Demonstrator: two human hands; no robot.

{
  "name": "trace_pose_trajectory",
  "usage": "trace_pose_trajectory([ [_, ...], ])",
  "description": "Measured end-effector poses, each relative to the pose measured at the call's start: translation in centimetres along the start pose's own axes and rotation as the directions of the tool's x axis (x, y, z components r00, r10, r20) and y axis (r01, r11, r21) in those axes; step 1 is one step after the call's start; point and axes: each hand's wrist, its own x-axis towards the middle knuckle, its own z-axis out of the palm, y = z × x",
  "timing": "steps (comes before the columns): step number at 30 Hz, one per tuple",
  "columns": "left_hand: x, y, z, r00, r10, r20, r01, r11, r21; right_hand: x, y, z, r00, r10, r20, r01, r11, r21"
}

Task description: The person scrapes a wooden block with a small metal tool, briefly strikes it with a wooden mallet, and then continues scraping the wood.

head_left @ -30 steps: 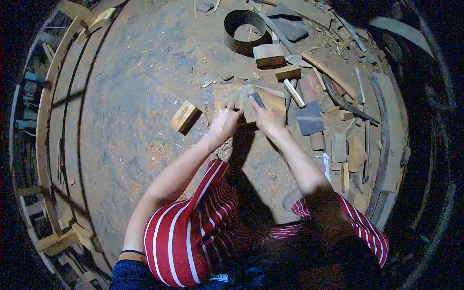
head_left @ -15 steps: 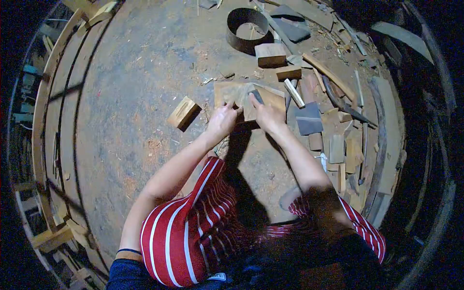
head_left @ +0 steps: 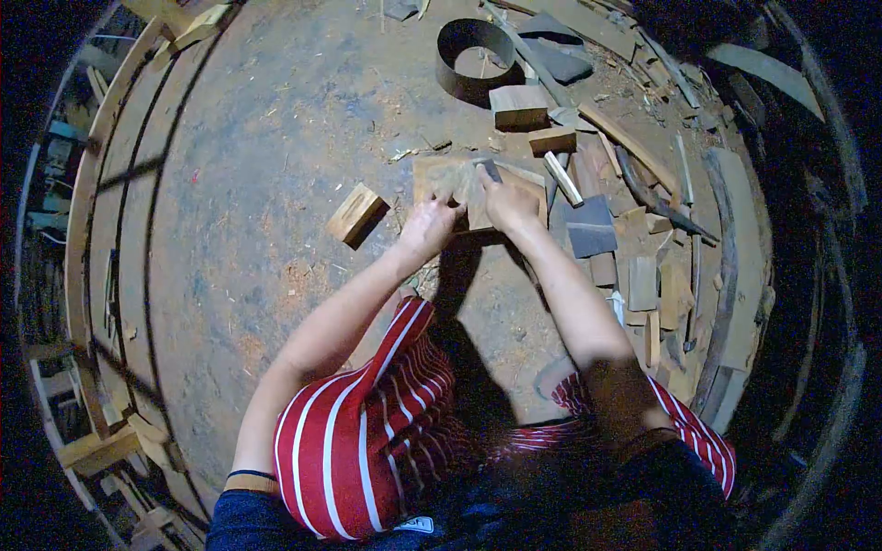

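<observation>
Right hand point(head_left: 508, 204), clamped on a small dark sanding pad point(head_left: 491, 171), has pushed toward twelve o'clock across the flat tan wooden board point(head_left: 528, 184); left hand point(head_left: 430, 225) still pins the board's near edge.

A flat, roughly rectangular wooden board point(head_left: 524, 188) lies on the dirt floor point(head_left: 276, 156), pale brown with a greyish, worn patch toward its left end. A small dark tool point(head_left: 491, 170), its shape unclear, sits on the upper face of the board. Both hands rest on the board's near edge, covering part of it.
</observation>
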Motion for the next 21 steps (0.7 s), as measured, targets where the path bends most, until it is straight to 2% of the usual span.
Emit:
trace_pose_trajectory([
  [5, -0.3, 0.5, -0.9, 0.997, -0.045, 0.058, 0.046, 0.999, -0.009, -3.0, 0.8, 1.0, 0.997, -0.071, -0.043, 0.069, 0.997, -0.047],
  [7, -0.2, -0.2, -0.1, 0.997, 0.036, -0.069, -0.035, 0.999, 0.023, -3.8, 0.8, 0.3, 0.998, -0.058, -0.007, 0.058, 0.997, -0.06],
  [11, 0.2, -0.4, 1.0, 0.999, 0.04, -0.033, -0.041, 0.999, -0.013, -3.7, 1.1, 1.0, 0.998, -0.056, 0.007, 0.056, 0.998, -0.035],
  [14, 0.1, -0.2, 0.9, 0.998, 0.047, -0.039, -0.049, 0.998, -0.045, -3.8, 1.3, 1.3, 0.994, -0.101, -0.048, 0.098, 0.994, -0.052],
  [16, -0.4, -0.1, 0.8, 0.997, 0.053, -0.064, -0.054, 0.999, -0.003, -4.6, 0.7, 1.6, 0.995, -0.052, -0.081, 0.046, 0.996, -0.076],
  [17, -0.5, 0.0, 0.7, 0.997, 0.045, -0.067, -0.048, 0.998, -0.043, -5.2, 0.7, 1.4, 0.996, -0.064, -0.06, 0.064, 0.998, -0.005],
  [21, 0.1, -0.4, 1.1, 0.996, 0.049, -0.068, -0.055, 0.994, -0.091, -6.4, 0.7, 1.1, 0.998, -0.053, 0.021, 0.053, 0.998, -0.02],
])
